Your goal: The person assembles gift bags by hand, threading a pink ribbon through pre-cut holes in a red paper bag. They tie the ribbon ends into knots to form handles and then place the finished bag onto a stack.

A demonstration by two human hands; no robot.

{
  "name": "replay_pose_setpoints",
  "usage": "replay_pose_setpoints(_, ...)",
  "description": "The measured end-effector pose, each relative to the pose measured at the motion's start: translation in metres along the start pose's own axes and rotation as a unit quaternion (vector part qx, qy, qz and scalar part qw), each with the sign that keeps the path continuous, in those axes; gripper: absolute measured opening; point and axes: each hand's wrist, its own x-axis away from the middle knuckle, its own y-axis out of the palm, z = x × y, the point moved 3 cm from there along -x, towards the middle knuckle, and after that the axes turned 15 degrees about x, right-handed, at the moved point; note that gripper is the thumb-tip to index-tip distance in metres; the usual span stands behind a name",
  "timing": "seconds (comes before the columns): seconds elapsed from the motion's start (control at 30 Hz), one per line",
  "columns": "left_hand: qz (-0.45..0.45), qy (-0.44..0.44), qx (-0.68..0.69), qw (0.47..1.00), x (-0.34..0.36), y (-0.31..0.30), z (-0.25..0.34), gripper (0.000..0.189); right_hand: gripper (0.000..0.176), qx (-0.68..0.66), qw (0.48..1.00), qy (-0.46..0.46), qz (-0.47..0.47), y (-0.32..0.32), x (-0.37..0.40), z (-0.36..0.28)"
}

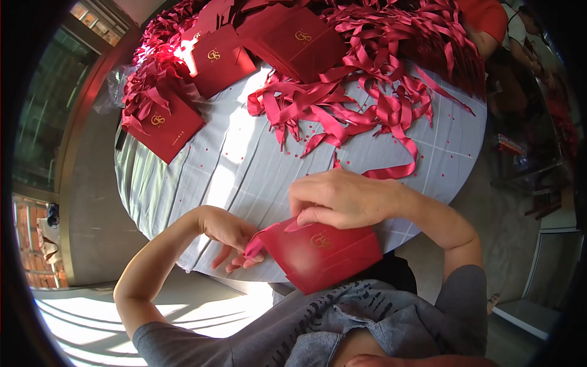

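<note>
A red paper gift bag (318,257) with a gold emblem lies tilted in front of my chest, at the near edge of the table. My right hand (345,199) is over its upper edge, thumb and fingers pinched on the ribbon there. At the bag's left corner, my left hand (232,238) grips a pink-red ribbon (255,244) between its fingers. Part of the ribbon is hidden by my hands. Just beyond my right hand, a loose strip of ribbon (391,170) curls on the tablecloth.
The round table (214,177) has a pale cloth strewn with small red dots. Finished-looking red bags (165,131) and stacked bags (293,40) stand at the back left and back middle. Heaped ribbons (391,79) cover the back right. A person in a red sleeve (486,18) is at the far right.
</note>
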Motion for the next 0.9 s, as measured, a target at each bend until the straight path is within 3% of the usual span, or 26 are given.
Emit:
replay_pose_setpoints(0.07, 0.14, 0.072, -0.056, 0.986, 0.025, 0.002, 0.012, 0.021, 0.017, 0.015, 1.0, 0.012, 0.0, -0.002, 0.0, 0.002)
replay_pose_setpoints(0.1, 0.32, 0.113, -0.042, 0.94, 0.041, 0.0, 0.026, 0.028, 0.016, 0.032, 0.999, 0.02, 0.012, -0.002, 0.0, 0.003)
replay_pose_setpoints(0.13, 0.472, 0.215, -0.229, 0.824, 0.058, -0.009, 0.034, 0.024, 0.016, 0.033, 0.999, 0.02, 0.014, -0.004, -0.001, 0.004)
replay_pose_setpoints(0.17, 0.673, 0.275, -0.313, 0.611, 0.067, -0.001, 0.041, 0.021, 0.016, 0.031, 0.999, 0.033, 0.018, -0.007, -0.001, 0.006)
replay_pose_setpoints(0.2, 0.691, 0.347, -0.446, 0.451, 0.068, 0.017, 0.055, 0.019, 0.016, 0.032, 0.998, 0.048, 0.023, -0.01, -0.001, 0.007)
replay_pose_setpoints(0.23, 0.639, 0.403, -0.435, 0.49, 0.06, 0.035, 0.062, 0.02, 0.014, 0.028, 0.998, 0.05, 0.024, -0.013, -0.002, 0.007)
replay_pose_setpoints(0.27, 0.583, 0.466, -0.339, 0.573, 0.043, 0.042, 0.062, 0.023, 0.014, 0.031, 0.998, 0.055, 0.026, -0.014, -0.003, 0.01)
replay_pose_setpoints(0.3, 0.57, 0.464, -0.299, 0.609, 0.03, 0.049, 0.062, 0.028, 0.014, 0.042, 0.997, 0.052, 0.048, -0.013, -0.004, 0.014)
replay_pose_setpoints(0.33, 0.562, 0.425, -0.332, 0.627, 0.021, 0.05, 0.062, 0.033, 0.013, 0.053, 0.995, 0.048, 0.069, -0.014, -0.004, 0.014)
replay_pose_setpoints(0.4, 0.577, 0.458, -0.325, 0.593, 0.009, 0.046, 0.061, 0.029, 0.014, 0.047, 0.993, 0.072, 0.075, -0.021, -0.001, 0.011)
replay_pose_setpoints(0.47, 0.567, 0.481, -0.258, 0.617, 0.003, 0.036, 0.059, 0.025, 0.015, 0.04, 0.989, 0.102, 0.096, -0.028, -0.003, 0.012)
replay_pose_setpoints(0.53, 0.527, 0.509, -0.108, 0.672, 0.006, 0.028, 0.06, 0.015, 0.013, 0.048, 0.977, 0.06, 0.197, -0.037, -0.003, 0.016)
replay_pose_setpoints(0.6, 0.48, 0.519, -0.012, 0.707, 0.009, 0.009, 0.057, 0.014, 0.012, 0.16, 0.929, 0.046, 0.331, -0.056, -0.001, 0.022)
replay_pose_setpoints(0.63, 0.467, 0.521, 0.02, 0.714, 0.01, 0.004, 0.055, 0.011, 0.023, 0.15, 0.909, 0.07, 0.382, -0.063, 0.003, 0.027)
replay_pose_setpoints(0.67, 0.467, 0.524, 0.018, 0.712, 0.01, 0.001, 0.053, 0.011, 0.023, 0.153, 0.909, 0.067, 0.382, -0.066, 0.008, 0.029)
replay_pose_setpoints(0.73, 0.46, 0.53, 0.063, 0.709, 0.009, -0.002, 0.05, 0.009, 0.048, 0.12, 0.924, 0.244, 0.268, -0.066, 0.014, 0.033)
replay_pose_setpoints(0.77, 0.459, 0.534, 0.062, 0.708, 0.01, -0.002, 0.051, 0.009, 0.065, 0.08, 0.926, 0.254, 0.267, -0.056, 0.016, 0.045)
replay_pose_setpoints(0.83, 0.467, 0.524, 0.098, 0.706, 0.011, -0.004, 0.051, 0.008, 0.067, 0.152, 0.921, 0.324, 0.154, -0.053, 0.016, 0.044)
replay_pose_setpoints(0.9, 0.469, 0.524, 0.104, 0.703, 0.011, -0.006, 0.049, 0.008, 0.061, 0.161, 0.919, 0.337, 0.129, -0.046, 0.011, 0.043)
